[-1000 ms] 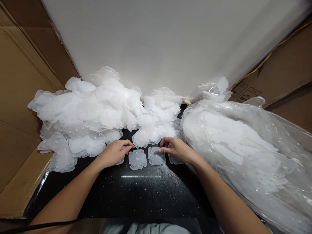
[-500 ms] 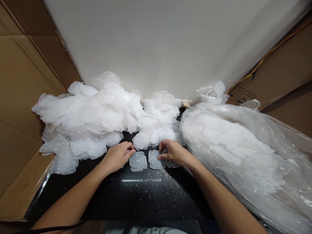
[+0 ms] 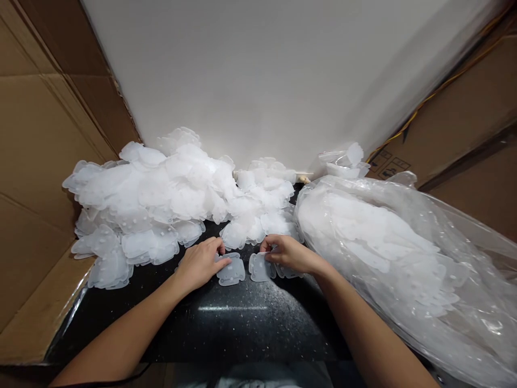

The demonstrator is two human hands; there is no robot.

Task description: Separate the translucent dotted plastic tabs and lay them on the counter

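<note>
Two small translucent plastic pieces, with rounded notched edges and little raised dots, lie side by side on the black speckled worktop. My left hand is closed at the left piece, its thumb over the upper left part and its fingers curled behind. On the right piece, my right hand pinches the upper right corner between thumb and fingers. More such pieces lie beneath my right hand, partly hidden by it. A narrow strip of black worktop separates the two pieces.
A large heap of similar pieces rises at the back left, and a smaller heap stands behind my hands. On the right sprawls a clear plastic bag full of them. Cardboard walls the left side; a pale wall closes the back.
My left hand has moved slightly right, and its thumb now lies over the left piece. My right hand keeps its hold on the right piece. The view has shifted a little.
</note>
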